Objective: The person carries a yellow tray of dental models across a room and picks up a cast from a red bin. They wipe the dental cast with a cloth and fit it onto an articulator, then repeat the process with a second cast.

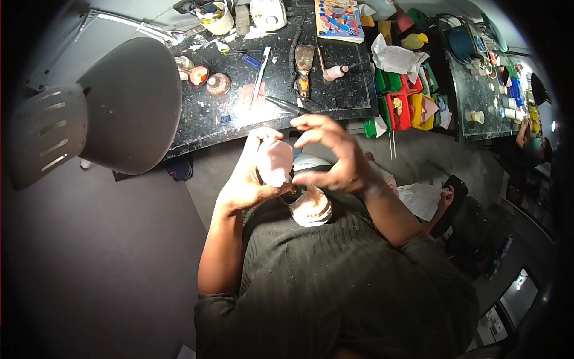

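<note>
One dental cast (pixel 311 208) rests on the person's lap, nearest. Just above it, the left hand (pixel 248 176) wraps a second, pale pink cast (pixel 275 163), while the right hand (pixel 335 157) pinches at its edge. Farther off, two round dishes (pixel 208 79) sit on one black worktop (pixel 239 102), one grey chair (pixel 125 105) to the left.

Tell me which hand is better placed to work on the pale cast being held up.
Right, probably. The left hand is wrapped around the pale cast, so it is busy holding. The right hand arches beside it with fingertips at its edge, seemingly free to work.
</note>
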### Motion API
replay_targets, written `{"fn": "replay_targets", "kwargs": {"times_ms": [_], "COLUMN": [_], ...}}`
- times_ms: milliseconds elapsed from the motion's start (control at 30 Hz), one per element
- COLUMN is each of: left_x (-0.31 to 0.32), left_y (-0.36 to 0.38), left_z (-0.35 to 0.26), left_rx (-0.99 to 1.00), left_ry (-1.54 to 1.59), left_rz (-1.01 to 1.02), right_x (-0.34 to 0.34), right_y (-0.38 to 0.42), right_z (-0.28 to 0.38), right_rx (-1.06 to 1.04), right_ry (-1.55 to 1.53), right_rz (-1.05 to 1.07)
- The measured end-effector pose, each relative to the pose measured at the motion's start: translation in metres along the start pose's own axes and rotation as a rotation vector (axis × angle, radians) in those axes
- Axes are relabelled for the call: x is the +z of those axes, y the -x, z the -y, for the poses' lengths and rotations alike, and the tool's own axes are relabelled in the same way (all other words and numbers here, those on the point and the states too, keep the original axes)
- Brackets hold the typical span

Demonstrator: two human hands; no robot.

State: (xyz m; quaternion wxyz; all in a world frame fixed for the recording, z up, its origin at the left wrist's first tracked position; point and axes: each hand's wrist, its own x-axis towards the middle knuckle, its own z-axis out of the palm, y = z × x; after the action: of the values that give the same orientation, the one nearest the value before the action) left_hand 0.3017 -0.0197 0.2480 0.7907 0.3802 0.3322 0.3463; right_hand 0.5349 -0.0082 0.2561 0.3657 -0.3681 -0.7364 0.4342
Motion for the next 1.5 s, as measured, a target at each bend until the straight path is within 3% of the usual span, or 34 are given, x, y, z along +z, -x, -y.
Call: {"fn": "replay_targets", "kwargs": {"times_ms": [33, 100, 200, 300, 367, 400, 500, 567, 633, 667, 767, 900, 967, 1200, 1367, 1500], "left_x": [0.000, -0.003, -0.009, 0.000, -0.009, -0.001, -0.005, -0.006, -0.008, -0.006, -0.008, -0.009, -0.001, -0.010, -0.010, -0.012], "left_y": [0.002, 0.000, 0.003, 0.006, 0.007, 0.008, 0.008, 0.010, 0.006, 0.008, 0.008, 0.004, 0.003, 0.001, -0.005, -0.007], "left_z": [0.000, 0.004, 0.006, -0.004, -0.004, -0.011, -0.002, 0.006, 0.013, 0.015, 0.021, 0.028, 0.024, 0.026, 0.021, 0.025], "left_rx": [-0.057, 0.038, 0.031, 0.008, 0.118, 0.075, 0.050, 0.022, 0.106, 0.056, 0.064, 0.092, 0.110, 0.026, -0.017, -0.003], "left_ry": [0.125, -0.037, -0.089, -0.130, -0.298, -0.131, -0.186, -0.027, -0.045, -0.051, 0.022, 0.080, 0.267, 0.268, 0.306, 0.373], "left_rz": [0.033, 0.050, 0.079, -0.038, 0.031, 0.029, 0.003, 0.006, 0.084, 0.051, 0.101, 0.132, 0.079, 0.059, 0.105, 0.185], "right_x": [0.008, 0.023, 0.033, 0.037, 0.041, 0.046, 0.041, 0.041, 0.039, 0.039, 0.031, 0.029, 0.030, 0.029, 0.034, 0.023], "right_y": [-0.004, -0.007, -0.005, -0.004, 0.001, 0.002, 0.001, -0.003, -0.002, -0.004, -0.009, -0.016, -0.016, -0.011, -0.007, -0.010], "right_z": [0.012, 0.019, 0.020, 0.027, 0.025, 0.025, 0.026, 0.029, 0.030, 0.033, 0.031, 0.034, 0.035, 0.026, 0.019, 0.016], "right_rx": [-0.011, -0.028, -0.020, -0.056, -0.124, -0.076, -0.039, -0.093, 0.023, 0.086, 0.177, 0.234, 0.235, 0.204, 0.452, 0.533], "right_ry": [-0.011, 0.037, 0.032, 0.105, 0.143, 0.037, 0.095, 0.156, 0.139, 0.095, -0.056, -0.106, -0.021, 0.004, -0.349, -0.499], "right_rz": [-0.001, -0.036, -0.082, -0.091, -0.049, -0.121, -0.149, -0.199, -0.297, -0.328, -0.245, -0.221, -0.179, -0.170, -0.344, -0.305]}}
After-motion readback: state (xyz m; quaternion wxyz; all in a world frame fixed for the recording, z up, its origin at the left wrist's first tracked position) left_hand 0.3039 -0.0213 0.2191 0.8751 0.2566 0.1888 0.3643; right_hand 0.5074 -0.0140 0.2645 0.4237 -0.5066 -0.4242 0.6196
